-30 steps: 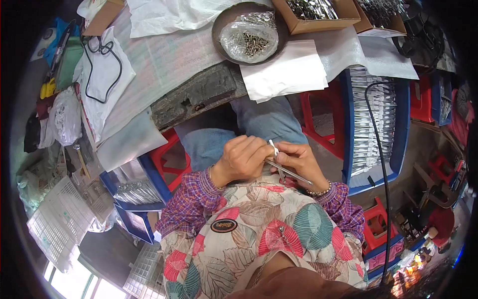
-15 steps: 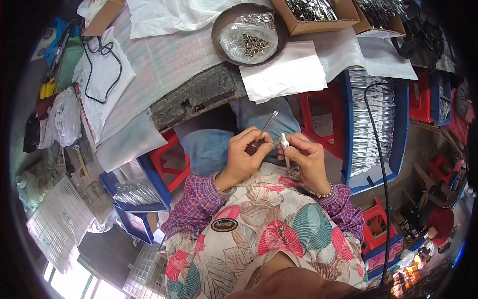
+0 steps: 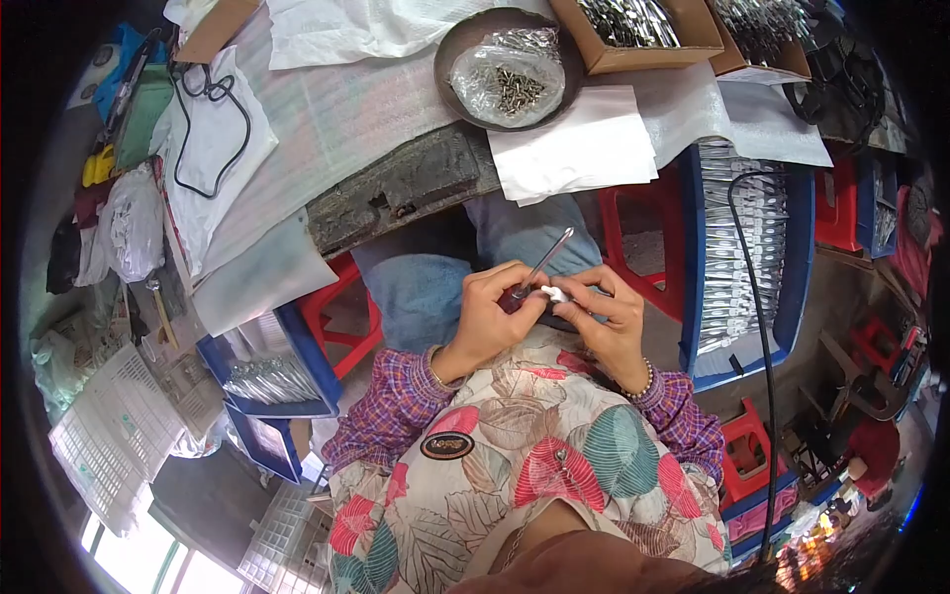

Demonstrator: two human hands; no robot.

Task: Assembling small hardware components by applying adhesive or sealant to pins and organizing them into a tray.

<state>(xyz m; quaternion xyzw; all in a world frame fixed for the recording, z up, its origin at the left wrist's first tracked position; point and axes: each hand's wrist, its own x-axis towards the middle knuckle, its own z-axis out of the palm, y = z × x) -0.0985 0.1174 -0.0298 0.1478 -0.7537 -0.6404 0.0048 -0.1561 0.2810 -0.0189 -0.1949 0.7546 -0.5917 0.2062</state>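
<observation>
Above my lap, my left hand is closed round a screwdriver, its dark handle in the fingers and its metal shaft slanting up and away to the right. My right hand pinches a small white and metallic part, most of it covered by fingers. The two hands nearly meet at this part, and my left fingertips seem to touch it. Whether the screwdriver touches the part cannot be made out.
Beyond my knees stands a covered table with a round dark pan of small metal pieces, white sheets and cardboard boxes of metal parts. Blue crates of metal parts flank me. A black cable hangs at right.
My right hand has moved left to my left hand, and the white part has tipped from upright to lying flatter between them. The screwdriver has shifted slightly right with my left hand.
</observation>
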